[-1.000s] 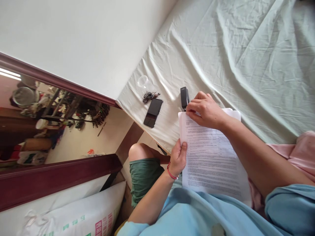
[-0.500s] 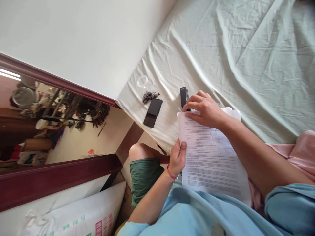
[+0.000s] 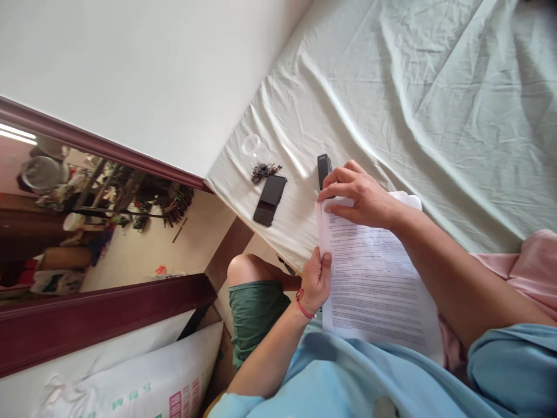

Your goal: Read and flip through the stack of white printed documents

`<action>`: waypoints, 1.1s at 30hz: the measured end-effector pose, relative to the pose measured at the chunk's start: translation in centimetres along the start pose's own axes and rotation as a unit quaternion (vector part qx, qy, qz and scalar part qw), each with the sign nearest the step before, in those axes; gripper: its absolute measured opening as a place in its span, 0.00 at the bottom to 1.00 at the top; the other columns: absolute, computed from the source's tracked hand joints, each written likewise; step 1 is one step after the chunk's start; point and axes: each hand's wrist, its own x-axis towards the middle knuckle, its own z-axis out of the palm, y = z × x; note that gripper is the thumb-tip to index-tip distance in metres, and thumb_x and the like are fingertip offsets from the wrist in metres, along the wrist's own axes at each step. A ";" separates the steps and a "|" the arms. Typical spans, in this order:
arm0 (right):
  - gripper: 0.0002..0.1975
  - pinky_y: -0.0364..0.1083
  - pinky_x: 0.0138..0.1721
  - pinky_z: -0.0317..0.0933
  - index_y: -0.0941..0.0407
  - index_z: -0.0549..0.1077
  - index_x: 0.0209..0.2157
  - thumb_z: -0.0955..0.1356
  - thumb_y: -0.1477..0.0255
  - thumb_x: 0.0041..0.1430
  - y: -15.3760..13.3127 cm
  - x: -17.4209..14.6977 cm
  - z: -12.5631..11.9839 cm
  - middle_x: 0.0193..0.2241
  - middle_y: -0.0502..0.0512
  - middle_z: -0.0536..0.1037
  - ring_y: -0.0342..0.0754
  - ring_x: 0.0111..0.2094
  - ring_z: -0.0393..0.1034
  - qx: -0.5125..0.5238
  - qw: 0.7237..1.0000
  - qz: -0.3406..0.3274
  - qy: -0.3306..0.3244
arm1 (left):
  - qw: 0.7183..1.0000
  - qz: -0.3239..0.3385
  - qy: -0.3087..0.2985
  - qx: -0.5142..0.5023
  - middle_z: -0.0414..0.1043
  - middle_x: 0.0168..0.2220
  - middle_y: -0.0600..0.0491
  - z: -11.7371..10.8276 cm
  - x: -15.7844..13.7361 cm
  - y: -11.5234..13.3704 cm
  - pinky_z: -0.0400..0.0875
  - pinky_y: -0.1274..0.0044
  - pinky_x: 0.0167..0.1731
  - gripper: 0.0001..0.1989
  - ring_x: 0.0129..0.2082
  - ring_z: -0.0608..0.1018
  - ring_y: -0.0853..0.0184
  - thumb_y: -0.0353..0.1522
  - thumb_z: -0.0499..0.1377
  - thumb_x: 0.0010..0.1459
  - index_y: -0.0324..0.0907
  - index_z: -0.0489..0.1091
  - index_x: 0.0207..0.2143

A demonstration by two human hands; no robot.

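Observation:
A stack of printed papers (image 3: 374, 284) lies across my lap, its top corner near the bed's edge. Along the left edge, my left hand (image 3: 316, 281) grips the stack, thumb on top and the other fingers underneath. At the top left corner is my right hand (image 3: 359, 194), its thumb on the top sheet and its fingers bent over the corner. Just beyond those fingers a black stapler (image 3: 322, 169) lies on the sheet, partly hidden by the hand.
On the pale green bedsheet (image 3: 435, 104) lie a black phone (image 3: 270, 200), a bunch of keys (image 3: 263, 171) and a clear round roll (image 3: 251, 144), perhaps tape. A white wall panel (image 3: 130, 75) borders the left. Lower left stands a white printed sack (image 3: 143, 371).
My right fingers have shifted slightly left onto the corner of the papers, covering more of the stapler. The papers' top left corner has moved slightly right; my left hand keeps its grip.

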 end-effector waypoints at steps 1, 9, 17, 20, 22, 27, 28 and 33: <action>0.09 0.57 0.50 0.62 0.52 0.83 0.45 0.70 0.69 0.66 0.0 0.0 0.0 0.44 0.60 0.78 0.56 0.45 0.64 0.001 1.000 0.002 0.001 | 1.000 0.001 0.002 0.004 0.75 0.31 0.49 0.0 0.0 0.0 0.74 0.65 0.44 0.24 0.33 0.77 0.59 0.53 0.50 0.72 0.44 0.70 0.38; 0.09 0.56 0.49 0.63 0.50 0.81 0.45 0.71 0.70 0.65 0.0 0.0 -0.3 0.45 0.58 0.76 0.55 0.46 0.64 0.028 0.999 -0.021 0.001 | 1.000 -0.002 0.002 0.006 0.73 0.29 0.51 0.0 0.0 -0.2 0.72 0.68 0.40 0.24 0.32 0.76 0.59 0.54 0.50 0.71 0.44 0.69 0.37; 0.04 0.55 0.51 0.62 0.52 0.80 0.40 0.71 0.71 0.65 0.0 0.0 -0.6 0.43 0.57 0.73 0.52 0.45 0.64 0.051 0.997 -0.048 -0.010 | 1.000 -0.003 -0.003 0.011 0.72 0.29 0.51 0.0 0.1 0.0 0.71 0.68 0.37 0.25 0.29 0.74 0.61 0.54 0.49 0.71 0.44 0.68 0.36; 0.07 0.55 0.50 0.62 0.51 0.82 0.44 0.71 0.70 0.66 0.3 0.0 -0.4 0.44 0.58 0.73 0.53 0.45 0.63 0.040 0.998 -0.042 -0.023 | 1.000 -0.003 -0.003 0.016 0.73 0.30 0.50 -0.1 0.1 -0.1 0.71 0.69 0.36 0.25 0.30 0.75 0.60 0.55 0.49 0.71 0.44 0.69 0.37; 0.09 0.55 0.50 0.62 0.51 0.82 0.46 0.71 0.69 0.66 0.4 -0.1 -0.2 0.45 0.59 0.73 0.54 0.46 0.63 0.035 0.998 -0.035 -0.025 | 1.000 -0.003 -0.002 0.013 0.74 0.30 0.50 -0.1 0.1 -0.2 0.71 0.69 0.37 0.25 0.32 0.76 0.59 0.55 0.50 0.71 0.44 0.69 0.38; 0.08 0.55 0.50 0.61 0.51 0.83 0.44 0.72 0.68 0.64 0.3 -0.1 -0.2 0.44 0.59 0.74 0.54 0.45 0.63 0.029 0.999 -0.013 -0.022 | 1.000 -0.001 -0.006 0.010 0.76 0.31 0.49 -0.1 0.1 -0.3 0.71 0.69 0.36 0.25 0.32 0.76 0.59 0.54 0.50 0.71 0.44 0.70 0.38; 0.07 0.55 0.50 0.61 0.52 0.83 0.43 0.73 0.68 0.64 0.3 -0.1 -0.2 0.43 0.59 0.74 0.54 0.45 0.63 0.029 0.999 -0.009 -0.021 | 1.000 0.000 -0.008 0.012 0.76 0.32 0.48 -0.1 0.1 -0.3 0.71 0.69 0.36 0.25 0.31 0.76 0.60 0.54 0.50 0.71 0.44 0.70 0.38; 0.07 0.53 0.47 0.61 0.54 0.82 0.38 0.74 0.66 0.63 0.2 0.0 -0.4 0.38 0.58 0.75 0.54 0.43 0.63 0.049 0.998 0.008 -0.029 | 0.999 0.002 -0.015 0.028 0.75 0.31 0.48 -0.1 0.0 -0.2 0.71 0.70 0.34 0.25 0.31 0.76 0.60 0.54 0.48 0.72 0.43 0.70 0.40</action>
